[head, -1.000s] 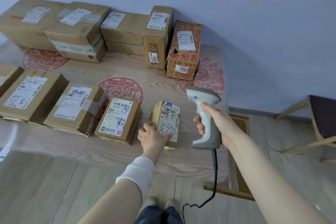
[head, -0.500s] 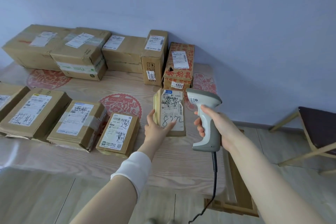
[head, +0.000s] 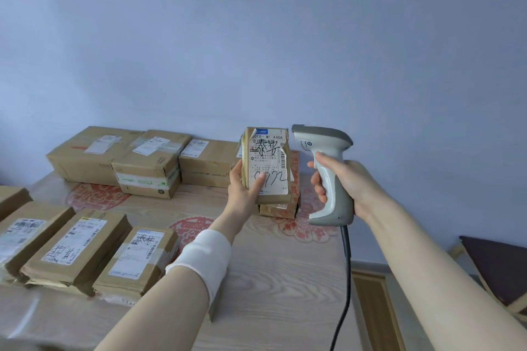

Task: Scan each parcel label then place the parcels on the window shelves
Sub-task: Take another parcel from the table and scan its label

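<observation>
My left hand grips a small brown parcel and holds it upright in the air, its white label with handwriting facing me. My thumb lies across the label's lower part. Just to the right, my right hand grips the handle of a grey barcode scanner, whose head points left toward the parcel's top. A black cable hangs from the scanner's base. Several more labelled parcels lie on the wooden table.
Larger cardboard boxes line the table's back edge against the blue wall. A red-printed box stands partly hidden behind the held parcel. A chair with a dark seat stands at the right, beyond the table's edge.
My left hand has lifted the small parcel off the table and turned it upright beside the scanner. The view has tilted upward. The scanner has stayed in my right hand.
</observation>
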